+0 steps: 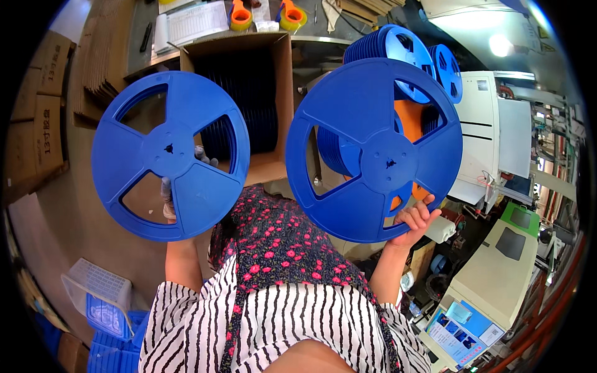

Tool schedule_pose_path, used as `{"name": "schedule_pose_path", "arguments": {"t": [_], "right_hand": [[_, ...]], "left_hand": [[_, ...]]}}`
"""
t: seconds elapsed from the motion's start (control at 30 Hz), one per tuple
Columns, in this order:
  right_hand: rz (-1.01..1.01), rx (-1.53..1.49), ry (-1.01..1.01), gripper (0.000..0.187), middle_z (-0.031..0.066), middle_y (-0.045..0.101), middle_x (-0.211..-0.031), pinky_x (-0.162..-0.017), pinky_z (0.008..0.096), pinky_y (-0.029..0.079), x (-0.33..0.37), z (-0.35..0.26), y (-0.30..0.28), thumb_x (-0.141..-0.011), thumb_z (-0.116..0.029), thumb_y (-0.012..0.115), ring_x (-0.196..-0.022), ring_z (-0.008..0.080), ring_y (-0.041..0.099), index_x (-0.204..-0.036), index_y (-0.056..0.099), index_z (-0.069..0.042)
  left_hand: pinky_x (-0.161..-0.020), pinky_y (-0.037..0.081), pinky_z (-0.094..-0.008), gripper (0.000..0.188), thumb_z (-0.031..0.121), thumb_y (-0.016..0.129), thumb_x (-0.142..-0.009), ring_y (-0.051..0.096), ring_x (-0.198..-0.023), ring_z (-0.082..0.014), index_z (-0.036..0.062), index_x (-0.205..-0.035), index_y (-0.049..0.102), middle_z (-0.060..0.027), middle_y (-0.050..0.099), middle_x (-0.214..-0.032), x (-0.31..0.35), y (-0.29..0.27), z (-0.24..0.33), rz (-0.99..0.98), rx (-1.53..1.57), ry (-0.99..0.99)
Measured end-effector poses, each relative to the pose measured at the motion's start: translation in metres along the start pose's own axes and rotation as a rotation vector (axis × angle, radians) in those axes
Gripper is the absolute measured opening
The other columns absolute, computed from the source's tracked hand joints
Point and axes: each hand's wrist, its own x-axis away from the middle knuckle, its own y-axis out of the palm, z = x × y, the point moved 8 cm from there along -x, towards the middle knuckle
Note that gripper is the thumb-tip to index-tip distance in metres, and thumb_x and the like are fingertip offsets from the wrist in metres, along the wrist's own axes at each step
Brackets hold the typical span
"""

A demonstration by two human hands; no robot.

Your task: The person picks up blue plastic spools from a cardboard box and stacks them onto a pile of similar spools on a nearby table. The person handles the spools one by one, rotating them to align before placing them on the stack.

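Note:
Two large blue plastic reels, each with three wide cut-outs, are held up side by side. Behind the left blue reel [202, 196] is my left hand [167, 200], its grey-covered fingers showing through the cut-outs and bent around the spoke; the rest of that hand is hidden. My right hand [415, 222] grips the lower right rim of the right blue reel [339, 208], bare fingers curled over the edge. Between and beyond them stands an open cardboard box [284, 93] with dark reels stacked inside, partly covered by the left reel.
Stacked blue reels [407, 50] stand at the far right, near an orange surface [409, 118]. On the far table lie a paper form [198, 26] and tape dispensers [240, 17]. Cartons [46, 118] line the left, above blue baskets [107, 314]. A beige-green machine [497, 261] is at right.

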Motion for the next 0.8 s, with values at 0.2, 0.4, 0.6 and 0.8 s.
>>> {"name": "schedule_pose_path", "arguments": {"t": [0.2, 0.4, 0.6, 0.8], "right_hand": [[0.099, -0.075, -0.003, 0.049, 0.0093, 0.057, -0.078, -0.046, 0.0205, 0.047, 0.012, 0.008, -0.006, -0.098, -0.037, 0.047, -0.058, 0.0113, 0.057, -0.123, 0.047, 0.005], [0.236, -0.135, -0.012, 0.049, 0.0078, 0.055, -0.077, -0.046, 0.0206, 0.047, 0.031, 0.018, -0.023, -0.098, -0.036, 0.047, -0.057, 0.0117, 0.057, -0.124, 0.046, 0.005], [0.285, -0.138, -0.007, 0.050, 0.0073, 0.054, -0.075, -0.045, 0.0197, 0.046, 0.039, 0.025, -0.021, -0.097, -0.039, 0.047, -0.056, 0.0111, 0.055, -0.123, 0.047, 0.004], [0.298, -0.085, -0.005, 0.051, 0.0100, 0.057, -0.077, -0.045, 0.0191, 0.045, 0.044, 0.026, -0.020, -0.097, -0.040, 0.048, -0.058, 0.0113, 0.056, -0.123, 0.048, 0.004]], "left_hand": [[-0.108, 0.037, -0.0396, 0.080, 0.042, 0.072, -0.078, 0.054, -0.110, -0.0240, 0.0069, -0.139, 0.035, -0.0111, 0.050, -0.121, 0.003, -0.006, -0.008, 0.112, -0.074, -0.036], [-0.108, 0.037, -0.0403, 0.080, 0.043, 0.070, -0.079, 0.053, -0.111, -0.0241, 0.0056, -0.140, 0.033, -0.0120, 0.049, -0.122, 0.012, -0.012, -0.013, 0.203, -0.113, -0.118], [-0.106, 0.039, -0.0419, 0.080, 0.046, 0.067, -0.081, 0.054, -0.112, -0.0247, 0.0038, -0.139, 0.032, -0.0125, 0.049, -0.123, 0.008, -0.017, -0.021, 0.236, -0.116, -0.169], [-0.106, 0.039, -0.0411, 0.080, 0.047, 0.066, -0.082, 0.053, -0.114, -0.0243, 0.0029, -0.139, 0.031, -0.0123, 0.049, -0.125, 0.002, -0.013, -0.032, 0.230, -0.115, -0.235]]}}
